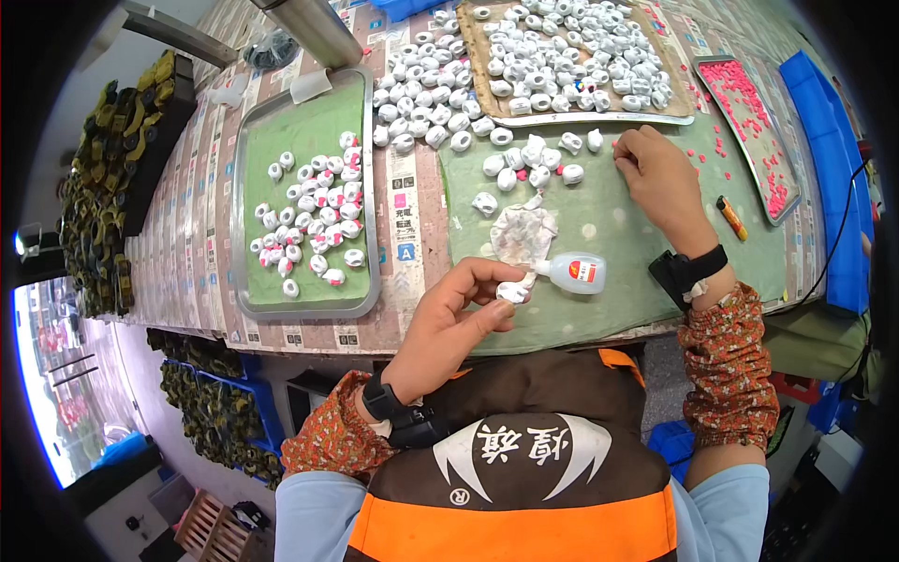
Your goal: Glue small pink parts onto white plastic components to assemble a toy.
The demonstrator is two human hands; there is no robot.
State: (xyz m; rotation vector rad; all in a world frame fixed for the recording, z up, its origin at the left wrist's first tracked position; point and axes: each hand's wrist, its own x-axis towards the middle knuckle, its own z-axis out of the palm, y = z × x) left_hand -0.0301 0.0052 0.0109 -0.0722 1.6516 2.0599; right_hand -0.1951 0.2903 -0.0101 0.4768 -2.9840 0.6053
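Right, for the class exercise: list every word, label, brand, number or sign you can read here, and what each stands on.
I won't copy the wording, but here is where it stands:
Apron: large white characters and a small circled mark, readable.
Table covering: black print and a white letter on a blue square, readable; much of the rest too small.
Bottle: red-and-white label, too small to read reliably.

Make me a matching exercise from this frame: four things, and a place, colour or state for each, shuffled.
1. left hand
2. bottle
3. pink bits
4. left tray

A. mostly in the narrow tray at right
B. lined in green
C. holding a white piece
D. lying beside a crumpled cloth

Pairs: 1-C, 2-D, 3-A, 4-B
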